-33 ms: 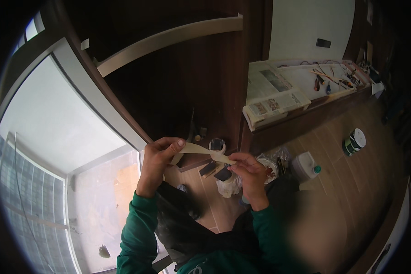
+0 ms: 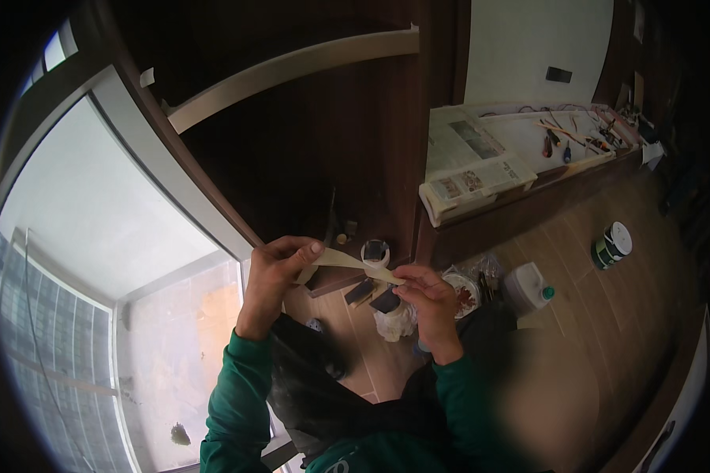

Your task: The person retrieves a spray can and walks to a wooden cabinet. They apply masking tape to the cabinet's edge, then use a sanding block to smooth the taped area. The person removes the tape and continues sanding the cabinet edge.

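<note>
A strip of cream masking tape [image 2: 345, 262] stretches between my two hands in front of the dark wooden panel. My left hand [image 2: 274, 276] pinches one end between thumb and fingers. The other end is gripped by my right hand [image 2: 430, 296], a little lower and to the right. Behind the strip, below it, are small dark blocks [image 2: 360, 292] and a white cloth [image 2: 396, 323] on the floor. A round object with a dark middle [image 2: 375, 251] shows just above the tape; the tape partly hides it.
A light bar [image 2: 292, 71] crosses the dark panel. At the right, a ledge covered with newspaper [image 2: 481, 180] bears screwdrivers [image 2: 566, 152] and other tools. A jug with a green cap [image 2: 526, 287] and a paint bucket [image 2: 612, 245] stand on the floor. A window lies left.
My hands have come very slightly closer together, with the tape still held between them. Nothing else has visibly moved.
</note>
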Demonstrator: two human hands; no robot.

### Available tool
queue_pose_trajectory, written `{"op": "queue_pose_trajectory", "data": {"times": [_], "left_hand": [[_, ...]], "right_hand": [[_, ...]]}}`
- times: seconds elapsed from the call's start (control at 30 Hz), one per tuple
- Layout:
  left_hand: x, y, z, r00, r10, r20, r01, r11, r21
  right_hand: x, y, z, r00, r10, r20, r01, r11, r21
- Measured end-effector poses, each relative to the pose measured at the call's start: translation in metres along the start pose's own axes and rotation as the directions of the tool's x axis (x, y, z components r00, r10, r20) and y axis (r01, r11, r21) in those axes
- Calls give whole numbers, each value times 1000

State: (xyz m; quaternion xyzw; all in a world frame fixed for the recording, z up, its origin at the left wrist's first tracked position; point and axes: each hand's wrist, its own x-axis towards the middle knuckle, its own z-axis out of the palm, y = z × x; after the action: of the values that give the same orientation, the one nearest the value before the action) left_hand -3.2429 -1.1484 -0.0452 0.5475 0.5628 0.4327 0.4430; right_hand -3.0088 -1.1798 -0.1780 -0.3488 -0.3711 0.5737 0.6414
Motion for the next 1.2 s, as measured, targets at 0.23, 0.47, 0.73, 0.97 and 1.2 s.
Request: {"op": "queue_pose_trajectory", "data": {"times": [0.23, 0.47, 0.73, 0.97, 1.2], "left_hand": [[13, 5, 15, 993, 93, 70, -103, 981, 166], [21, 10, 27, 987, 14, 158, -51, 971, 232], [13, 17, 41, 955, 68, 287, -150, 950, 273], [10, 15, 40, 939, 85, 332, -176, 951, 255], [-9, 32, 47, 898, 286, 335, -410, 819, 402]], "right_hand": [[1, 4, 11, 996, -70, -60, 47, 947, -319], [11, -11, 24, 887, -448, 106, 433, 734, -523], [19, -46, 38, 920, -233, 316, 345, 865, -365], [21, -60, 30, 907, -161, 389, 278, 923, -265], [22, -56, 16, 955, 11, 295, 26, 992, -122]]}}
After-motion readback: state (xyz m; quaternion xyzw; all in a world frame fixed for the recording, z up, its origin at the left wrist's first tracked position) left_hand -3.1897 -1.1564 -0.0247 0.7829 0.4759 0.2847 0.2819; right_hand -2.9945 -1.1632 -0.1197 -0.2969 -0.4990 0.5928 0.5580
